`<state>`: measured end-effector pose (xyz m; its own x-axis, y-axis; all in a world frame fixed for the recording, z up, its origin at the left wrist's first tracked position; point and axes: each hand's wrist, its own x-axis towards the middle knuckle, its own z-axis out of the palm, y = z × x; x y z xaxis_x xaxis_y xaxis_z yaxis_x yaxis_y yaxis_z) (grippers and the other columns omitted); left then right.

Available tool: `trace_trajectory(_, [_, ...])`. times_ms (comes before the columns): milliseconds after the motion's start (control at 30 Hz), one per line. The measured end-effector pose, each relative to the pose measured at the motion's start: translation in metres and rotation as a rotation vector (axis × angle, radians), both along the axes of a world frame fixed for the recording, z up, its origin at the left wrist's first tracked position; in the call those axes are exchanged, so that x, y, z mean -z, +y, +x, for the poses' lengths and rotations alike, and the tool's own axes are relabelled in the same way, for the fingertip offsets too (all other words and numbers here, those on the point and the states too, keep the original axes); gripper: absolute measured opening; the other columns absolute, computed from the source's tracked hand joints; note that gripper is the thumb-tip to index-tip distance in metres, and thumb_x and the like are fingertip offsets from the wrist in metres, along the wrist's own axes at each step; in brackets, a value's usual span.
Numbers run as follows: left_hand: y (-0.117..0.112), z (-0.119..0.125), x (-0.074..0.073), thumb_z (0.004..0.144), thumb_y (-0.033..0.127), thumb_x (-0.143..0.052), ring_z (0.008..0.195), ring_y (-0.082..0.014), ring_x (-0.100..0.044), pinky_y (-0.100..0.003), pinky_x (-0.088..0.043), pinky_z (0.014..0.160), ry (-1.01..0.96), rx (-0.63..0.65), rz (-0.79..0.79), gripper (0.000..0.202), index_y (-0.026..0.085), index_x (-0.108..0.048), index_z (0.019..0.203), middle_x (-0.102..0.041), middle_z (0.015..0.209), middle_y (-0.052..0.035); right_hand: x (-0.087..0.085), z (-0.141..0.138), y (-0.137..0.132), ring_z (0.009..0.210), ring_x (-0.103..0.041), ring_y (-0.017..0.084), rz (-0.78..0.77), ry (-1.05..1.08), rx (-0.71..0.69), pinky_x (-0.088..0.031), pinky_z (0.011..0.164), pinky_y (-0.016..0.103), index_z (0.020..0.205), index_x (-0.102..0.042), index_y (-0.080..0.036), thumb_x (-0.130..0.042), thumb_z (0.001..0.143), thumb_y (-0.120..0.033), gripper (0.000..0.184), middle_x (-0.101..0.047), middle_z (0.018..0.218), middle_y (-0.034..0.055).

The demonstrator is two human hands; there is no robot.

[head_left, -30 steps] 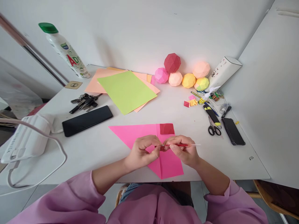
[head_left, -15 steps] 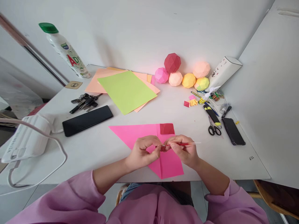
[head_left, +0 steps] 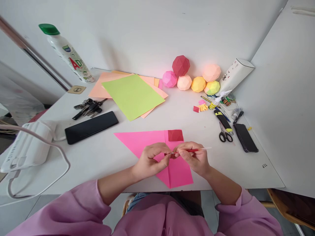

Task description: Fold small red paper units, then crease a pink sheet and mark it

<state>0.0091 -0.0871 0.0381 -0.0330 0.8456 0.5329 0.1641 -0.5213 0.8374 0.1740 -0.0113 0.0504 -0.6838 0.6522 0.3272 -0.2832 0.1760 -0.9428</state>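
Note:
A folded bright pink paper sheet (head_left: 145,140) lies on the white table (head_left: 172,114) near its front edge. A small dark red paper square (head_left: 175,135) rests on its top right corner. My right hand (head_left: 194,159) pinches a thin red and white stick (head_left: 197,150), its tip pointing left. My left hand (head_left: 150,160) is closed in a pinch right at that tip, holding something small and red that I cannot make out. Both hands hover over the pink sheet.
Green and peach paper sheets (head_left: 131,93) lie behind, with several paper balls (head_left: 180,65) against the wall. A black phone (head_left: 91,127), keys (head_left: 87,108) and a bottle (head_left: 67,54) sit left. Scissors (head_left: 225,134), a second phone (head_left: 245,137) and pens lie right. A white device (head_left: 27,147) is far left.
The stick in my right hand has tilted up slightly at its far end. Both hands stay in the same place over the pink sheet.

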Motion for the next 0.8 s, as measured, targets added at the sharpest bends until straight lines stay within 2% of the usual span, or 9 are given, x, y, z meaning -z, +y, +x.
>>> trace_trajectory(333, [0.0,0.0001,-0.0031,0.08,0.003,-0.054,0.063,-0.0137,-0.062,-0.028,-0.051,0.06,0.003,0.011,0.029,0.015,0.015,-0.062,0.078,-0.067,0.069,-0.0061,-0.0008,-0.0009,-0.0009,0.072,-0.068,0.017,0.006,-0.006,0.016,-0.06,0.061,0.032,0.084,-0.066,-0.018,-0.058,0.086,-0.015,0.009,-0.068,0.073,0.0028])
trace_trajectory(567, [-0.0013,0.0006,0.0008,0.082,0.007,-0.054,0.064,-0.0142,-0.063,-0.028,-0.052,0.061,-0.025,0.013,-0.005,0.012,0.016,-0.062,0.077,-0.068,0.071,-0.0057,-0.002,-0.0017,-0.0039,0.07,-0.067,0.015,0.04,-0.032,0.069,-0.06,0.06,0.028,0.083,-0.064,-0.018,-0.055,0.088,-0.019,0.01,-0.067,0.072,0.002])
trace_trajectory(800, [-0.001,-0.0002,0.0005,0.082,0.007,-0.055,0.065,-0.0139,-0.064,-0.028,-0.053,0.062,-0.046,0.02,0.004,0.013,0.017,-0.062,0.079,-0.069,0.072,-0.0054,-0.0006,-0.002,-0.0051,0.069,-0.067,0.014,0.021,-0.032,0.064,-0.06,0.061,0.028,0.083,-0.064,-0.017,-0.054,0.089,-0.021,0.012,-0.067,0.072,0.0023])
